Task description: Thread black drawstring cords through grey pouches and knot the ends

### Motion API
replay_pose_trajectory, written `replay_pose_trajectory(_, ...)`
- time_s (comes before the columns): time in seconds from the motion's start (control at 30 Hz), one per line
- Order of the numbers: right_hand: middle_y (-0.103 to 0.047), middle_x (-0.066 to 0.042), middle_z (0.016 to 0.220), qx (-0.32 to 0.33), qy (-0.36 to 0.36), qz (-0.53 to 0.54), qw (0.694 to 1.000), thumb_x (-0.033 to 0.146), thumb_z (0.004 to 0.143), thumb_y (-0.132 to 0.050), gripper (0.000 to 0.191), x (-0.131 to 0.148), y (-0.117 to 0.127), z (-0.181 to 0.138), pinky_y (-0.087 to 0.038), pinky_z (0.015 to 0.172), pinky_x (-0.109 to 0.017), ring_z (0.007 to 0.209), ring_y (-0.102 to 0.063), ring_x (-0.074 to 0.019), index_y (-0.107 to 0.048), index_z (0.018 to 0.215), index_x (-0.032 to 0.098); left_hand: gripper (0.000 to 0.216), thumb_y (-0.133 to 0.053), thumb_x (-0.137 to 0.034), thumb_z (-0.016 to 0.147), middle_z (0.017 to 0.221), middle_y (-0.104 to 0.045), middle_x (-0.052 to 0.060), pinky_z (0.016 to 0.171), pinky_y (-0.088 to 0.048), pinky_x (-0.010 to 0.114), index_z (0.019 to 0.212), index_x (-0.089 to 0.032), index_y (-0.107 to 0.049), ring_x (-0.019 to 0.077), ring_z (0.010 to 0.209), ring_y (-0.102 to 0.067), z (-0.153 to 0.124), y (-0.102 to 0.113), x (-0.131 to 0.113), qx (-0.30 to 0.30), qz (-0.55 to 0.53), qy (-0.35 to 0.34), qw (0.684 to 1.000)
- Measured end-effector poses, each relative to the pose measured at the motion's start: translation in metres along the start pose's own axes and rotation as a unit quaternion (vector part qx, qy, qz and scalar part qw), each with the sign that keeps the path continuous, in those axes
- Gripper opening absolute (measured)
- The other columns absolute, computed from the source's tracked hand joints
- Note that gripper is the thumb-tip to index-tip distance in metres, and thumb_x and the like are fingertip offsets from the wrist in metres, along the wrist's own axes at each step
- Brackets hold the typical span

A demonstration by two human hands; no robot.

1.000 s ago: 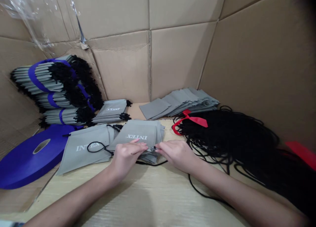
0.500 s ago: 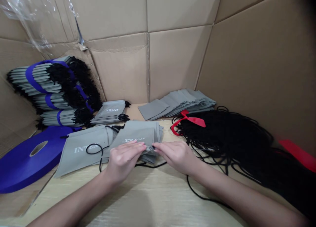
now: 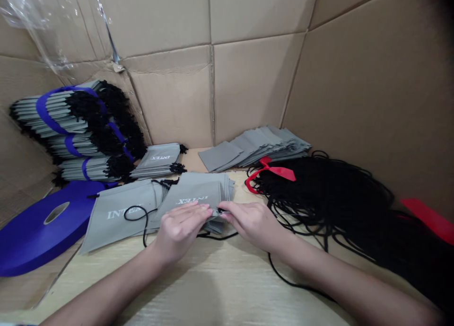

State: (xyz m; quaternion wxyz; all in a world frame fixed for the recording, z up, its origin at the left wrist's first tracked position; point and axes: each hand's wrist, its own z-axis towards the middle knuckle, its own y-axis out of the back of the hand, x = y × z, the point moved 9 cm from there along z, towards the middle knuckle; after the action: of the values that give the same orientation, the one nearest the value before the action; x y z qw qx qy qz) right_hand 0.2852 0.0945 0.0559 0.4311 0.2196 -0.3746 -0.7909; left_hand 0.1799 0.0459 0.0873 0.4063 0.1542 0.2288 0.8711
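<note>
My left hand is closed on the near edge of a grey drawstring pouch printed INTEX. Close to its right, my right hand pinches the pouch's corner, where a small dark tip shows between the fingers; whether it is the cord's end or a threading tool I cannot tell. A black cord loops out left of my left hand, and more cord runs beneath both hands. Under the held pouch lie further grey pouches, and another printed pouch lies flat to the left.
Purple-banded pouch bundles are stacked at the back left, above a purple ribbon roll. Finished pouches stand beside them. Plain grey pouches are fanned out behind. A black cord bundle with a red tie fills the right. Cardboard walls surround the table.
Both hands stay at the pouch's corner with almost no shift. The fingers of my right hand have moved slightly, and the cord beneath them is nearly unchanged.
</note>
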Motion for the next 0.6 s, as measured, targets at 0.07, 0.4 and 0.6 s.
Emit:
replay_pose_trajectory(0.07, -0.068, 0.0, 0.072, 0.005, -0.003, 0.006, 1.0, 0.027, 0.092, -0.041, 0.02, 0.002, -0.001, 0.0, -0.039, 0.054, -0.022, 0.061, -0.064, -0.012, -0.053, 0.105, 0.017, 0.017, -0.055, -0.01, 0.081, 0.084, -0.072, 0.004, 0.083, -0.054, 0.028, 0.095, -0.015, -0.062, 0.0134, 0.079, -0.068, -0.002, -0.004, 0.0, 0.008, 0.003, -0.001, 1.0)
replay_pose_trajectory(0.4, -0.066, 0.0, 0.066, 0.022, -0.014, 0.001, 1.0, 0.029, 0.093, -0.04, 0.023, -0.003, -0.005, -0.002, -0.034, 0.05, -0.022, 0.056, -0.061, -0.0117, -0.052, 0.107, 0.017, 0.012, -0.046, -0.016, 0.087, 0.091, -0.07, 0.005, 0.079, -0.053, 0.024, 0.089, -0.016, -0.058, 0.0144, 0.088, -0.065, -0.007, -0.023, 0.022, 0.114, -0.054, 0.145, 0.981)
replay_pose_trajectory(0.6, -0.066, -0.001, 0.065, 0.066, -0.035, -0.009, 0.997, 0.031, 0.092, -0.04, 0.026, -0.009, -0.018, -0.004, -0.032, 0.048, -0.022, 0.056, -0.062, -0.0129, -0.051, 0.111, 0.018, 0.034, -0.039, -0.008, 0.086, 0.106, -0.066, 0.009, 0.076, -0.055, 0.027, 0.116, -0.016, -0.053, 0.0177, 0.095, -0.064, -0.019, -0.047, 0.021, 0.204, -0.017, 0.133, 0.97)
